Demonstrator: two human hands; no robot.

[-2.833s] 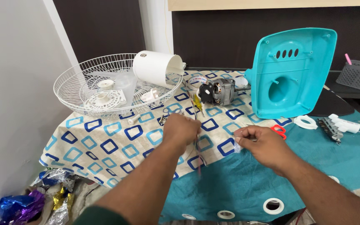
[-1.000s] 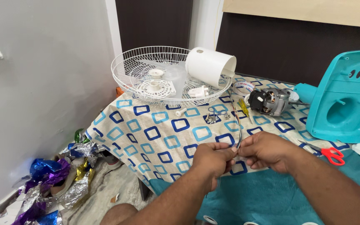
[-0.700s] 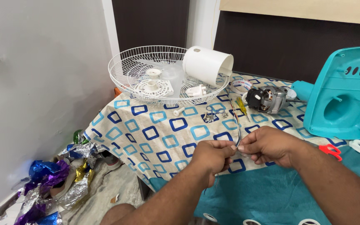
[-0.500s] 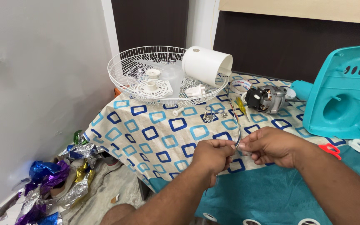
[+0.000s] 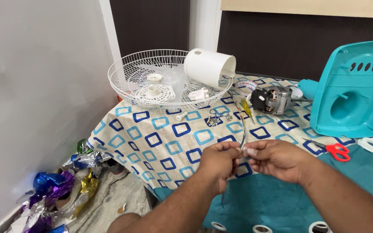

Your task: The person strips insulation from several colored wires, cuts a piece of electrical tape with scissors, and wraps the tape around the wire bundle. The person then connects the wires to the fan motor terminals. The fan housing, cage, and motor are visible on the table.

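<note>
You are pinching a thin wire [image 5: 242, 136] between both hands: your left hand [image 5: 219, 163] is closing finger and thumb on it from one side, and your right hand [image 5: 277, 159] is gripping it just opposite, so the fingertips are nearly touching. Compared with a few seconds ago, when your hands were lying apart near the patterned cloth [image 5: 169, 142], they have come together over that cloth's near edge and have hardly shifted in the last second; that reads as fine work on the wire being underway. The wire is running up from your fingers toward the fan motor [image 5: 273, 99], a grey metal block with dark windings at the cloth's far side. Left of the motor the white wire fan guard [image 5: 152, 75] is lying dished, holding a smooth white plastic cylinder [image 5: 208, 67]. Right of the motor a glossy teal plastic housing [image 5: 357, 90] is standing upright, with red-handled scissors [image 5: 335, 151] just before it.
</note>
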